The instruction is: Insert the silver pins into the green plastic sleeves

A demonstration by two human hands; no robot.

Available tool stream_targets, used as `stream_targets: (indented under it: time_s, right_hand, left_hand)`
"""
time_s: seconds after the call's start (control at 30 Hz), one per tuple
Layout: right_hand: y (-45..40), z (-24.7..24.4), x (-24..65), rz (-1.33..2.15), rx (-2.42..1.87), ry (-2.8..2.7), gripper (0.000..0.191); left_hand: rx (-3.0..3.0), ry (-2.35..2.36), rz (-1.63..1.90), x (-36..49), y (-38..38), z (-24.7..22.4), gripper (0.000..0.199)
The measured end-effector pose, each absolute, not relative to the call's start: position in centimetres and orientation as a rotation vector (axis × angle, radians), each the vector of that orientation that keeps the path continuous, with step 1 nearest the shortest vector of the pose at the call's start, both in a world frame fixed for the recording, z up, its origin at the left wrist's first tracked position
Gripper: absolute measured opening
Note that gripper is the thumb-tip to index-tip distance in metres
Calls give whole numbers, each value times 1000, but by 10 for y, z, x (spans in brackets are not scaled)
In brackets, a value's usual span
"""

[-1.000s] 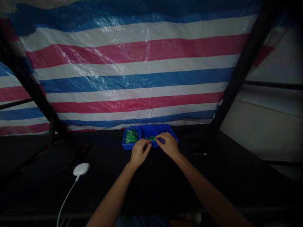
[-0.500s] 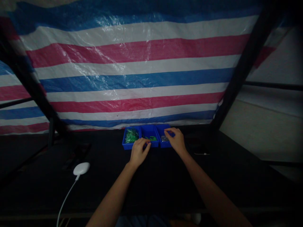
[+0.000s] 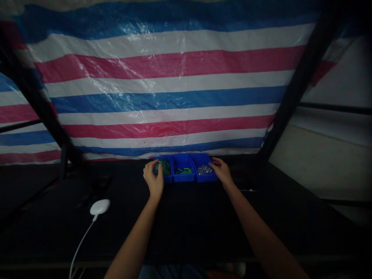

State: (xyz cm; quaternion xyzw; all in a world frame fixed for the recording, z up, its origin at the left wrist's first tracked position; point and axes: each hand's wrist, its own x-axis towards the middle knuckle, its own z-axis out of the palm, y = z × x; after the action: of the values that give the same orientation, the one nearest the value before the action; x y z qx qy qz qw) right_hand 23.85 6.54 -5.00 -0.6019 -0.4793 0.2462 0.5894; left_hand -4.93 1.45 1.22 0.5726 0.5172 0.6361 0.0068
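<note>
Three blue plastic bins [image 3: 183,179] stand side by side in a row on the black counter [image 3: 186,228], and their walls touch each other. The left hand [image 3: 153,180] is at the left bin [image 3: 169,178], with its fingers [image 3: 151,164] curved over the near side of a green packet [image 3: 164,166], which looks like a shiny plastic bag and fills most of that bin. The fingers seem to touch the packet, but I cannot tell if they really grip it. The right hand [image 3: 221,171] is beside the right bin [image 3: 203,179], with its fingers loosely open at the bin's far right corner, and it has hold of nothing that I can see. In the right bin lies a small heap of silver screws [image 3: 205,169], though they are too small to tell exactly. The middle bin [image 3: 183,170] has small bright green parts [image 3: 183,171] lying in it, and no hand is over it. Both forearms come from the bottom of the view. On the counter, left of the hands, lies a round white puck [image 3: 99,207] with a white cable [image 3: 81,244]. Behind the bins hangs a tarpaulin [image 3: 165,93] with blue, white and pink stripes, held on a black frame
</note>
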Motion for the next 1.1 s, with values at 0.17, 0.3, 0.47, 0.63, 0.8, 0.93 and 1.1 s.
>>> stream_targets:
  time_s: [0.17, 0.3, 0.47, 0.63, 0.8, 0.93, 1.1]
  right_hand:
    - [70, -57, 235, 630, -1383, -1134, 48]
    - [70, -57, 236, 639, -1366, -1108, 49]
    - [70, -56, 236, 679, -1301, -1105, 47]
    - [70, -57, 233, 667, -1284, -1138, 45]
    - [69, -57, 231, 644, -1302, -1183, 44]
    - [67, -55, 228, 646, -1314, -1205, 41]
    - [63, -52, 222, 677, -1293, -1224, 40]
  left_hand:
    - [1024, 1421, 2090, -72, 41, -1, 23]
    - [715, 1234, 1904, -75, 49, -8, 20]
    - [747, 1235, 1893, -71, 47, -8, 19]
    - [750, 1304, 1904, -70, 44, -5, 24]
    - [727, 1334, 1907, -70, 42, -4, 28]
    - [689, 1331, 1930, -71, 44, -5, 29]
    - [622, 1392, 2058, -77, 47, -6, 37]
